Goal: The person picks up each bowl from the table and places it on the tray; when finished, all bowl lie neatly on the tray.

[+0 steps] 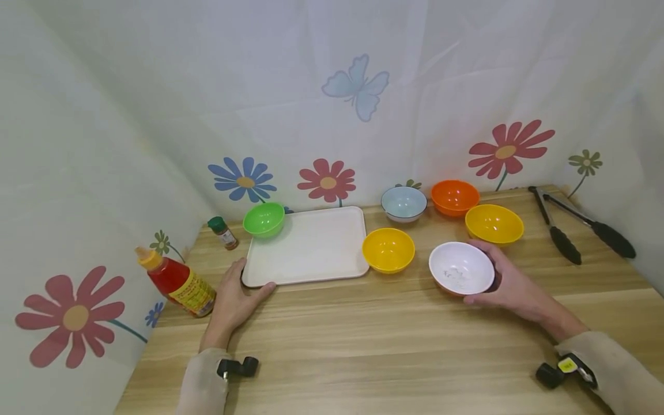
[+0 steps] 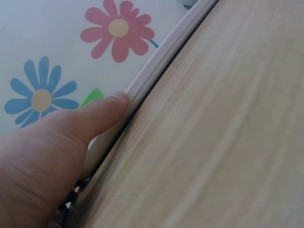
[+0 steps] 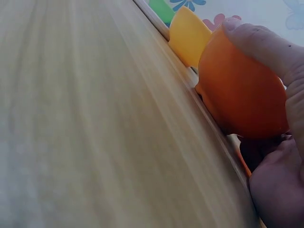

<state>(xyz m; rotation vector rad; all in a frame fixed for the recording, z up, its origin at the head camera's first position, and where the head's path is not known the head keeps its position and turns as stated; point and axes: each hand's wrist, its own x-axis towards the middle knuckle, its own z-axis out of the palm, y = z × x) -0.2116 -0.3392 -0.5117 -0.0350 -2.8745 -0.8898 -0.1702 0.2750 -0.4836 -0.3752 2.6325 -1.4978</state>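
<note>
My left hand point(image 1: 234, 300) is at the near left corner of a white rectangular tray point(image 1: 311, 248). Its thumb point(image 2: 107, 111) lies against the tray's front rim, while the fingers go along the left side, holding the corner. With my right hand point(image 1: 510, 288) I grip a bowl, white inside point(image 1: 461, 268) and orange outside point(image 3: 242, 90), from its right side. The thumb is at the near rim, and the other fingers are partly hidden behind the bowl. A yellow bowl point(image 1: 388, 251) sits between this bowl and the tray, close to the tray's right edge.
A green bowl point(image 1: 264, 220) overlaps the tray's far left corner. Left are a small green-capped jar point(image 1: 224, 233) and a red sauce bottle point(image 1: 178, 285). Along the back stand a light blue bowl point(image 1: 404, 204), an orange bowl point(image 1: 455, 197), another yellow bowl point(image 1: 494, 224) and tongs point(image 1: 581, 222).
</note>
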